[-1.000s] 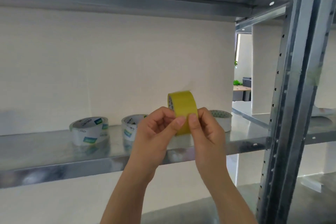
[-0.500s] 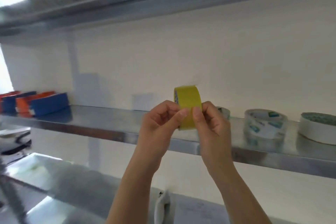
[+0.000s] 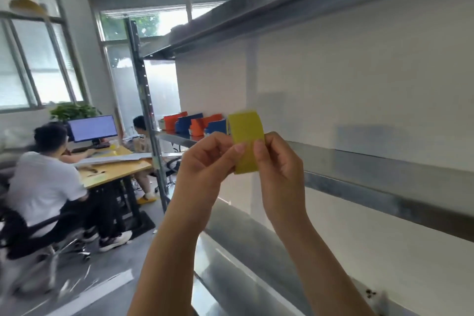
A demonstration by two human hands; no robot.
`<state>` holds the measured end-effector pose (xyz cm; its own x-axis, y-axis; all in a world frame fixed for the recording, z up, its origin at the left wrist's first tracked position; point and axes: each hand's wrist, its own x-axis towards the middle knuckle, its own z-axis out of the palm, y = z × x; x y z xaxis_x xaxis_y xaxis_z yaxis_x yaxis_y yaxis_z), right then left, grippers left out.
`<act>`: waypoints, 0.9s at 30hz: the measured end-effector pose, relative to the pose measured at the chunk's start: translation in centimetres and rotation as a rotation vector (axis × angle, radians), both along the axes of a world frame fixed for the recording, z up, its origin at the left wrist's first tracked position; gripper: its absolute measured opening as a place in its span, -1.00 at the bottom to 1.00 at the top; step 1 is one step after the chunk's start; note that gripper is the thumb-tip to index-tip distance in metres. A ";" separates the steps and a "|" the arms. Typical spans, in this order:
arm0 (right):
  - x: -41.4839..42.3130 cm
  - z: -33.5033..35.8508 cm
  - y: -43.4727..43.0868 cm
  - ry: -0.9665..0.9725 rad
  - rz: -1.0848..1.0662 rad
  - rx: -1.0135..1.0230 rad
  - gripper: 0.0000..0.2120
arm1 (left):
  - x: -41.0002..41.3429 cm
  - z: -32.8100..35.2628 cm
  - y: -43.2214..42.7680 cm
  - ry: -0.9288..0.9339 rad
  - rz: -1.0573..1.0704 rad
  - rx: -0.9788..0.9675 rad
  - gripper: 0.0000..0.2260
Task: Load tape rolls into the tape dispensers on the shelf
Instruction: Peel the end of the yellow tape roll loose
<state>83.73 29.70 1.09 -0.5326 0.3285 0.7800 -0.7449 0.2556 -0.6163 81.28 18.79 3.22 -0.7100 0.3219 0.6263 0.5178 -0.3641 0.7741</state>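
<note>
A yellow tape roll (image 3: 245,133) is held up on edge in front of the metal shelf (image 3: 359,174). My left hand (image 3: 207,159) pinches its left side and my right hand (image 3: 277,161) pinches its right side, thumbs pressed on the outer face. Several orange and blue tape dispensers (image 3: 195,123) stand in a row at the far left end of the same shelf, well beyond the roll. The lower part of the roll is hidden behind my fingers.
A perforated steel upright (image 3: 147,120) marks the shelf's left end. A lower shelf (image 3: 243,264) runs below my forearms. Left of the rack, two seated people (image 3: 43,182) work at a wooden desk (image 3: 112,169) with a monitor (image 3: 92,128).
The view has swung left along the shelf: the white tape rolls have left the frame and the dispensers and the office have come in. Both hands keep the same hold on the yellow roll.
</note>
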 end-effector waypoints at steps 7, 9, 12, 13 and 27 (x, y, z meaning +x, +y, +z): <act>-2.8 -0.1 -5.8 -0.009 0.062 0.009 -0.81 | -2.2 -0.3 -6.1 -0.011 0.048 0.002 -0.90; -3.2 0.1 -7.2 -0.002 0.066 0.030 -0.75 | -2.5 -0.2 -7.4 -0.017 0.064 0.018 -0.89; -3.7 0.0 -9.3 0.007 0.077 0.044 -0.73 | -3.0 -0.4 -9.5 -0.024 0.081 0.037 -0.90; -3.9 -0.1 -9.9 0.006 0.078 0.042 -0.74 | -3.2 -0.5 -10.2 -0.030 0.085 0.036 -0.91; -7.2 0.0 -13.3 -0.043 0.092 0.123 -0.80 | -6.0 -0.6 -14.7 -0.043 0.103 0.037 -0.89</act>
<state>76.51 16.40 1.12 -0.5900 0.1800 0.7871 -0.7422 0.2628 -0.6165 75.33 4.12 2.65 -0.7643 0.2235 0.6049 0.5207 -0.3394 0.7834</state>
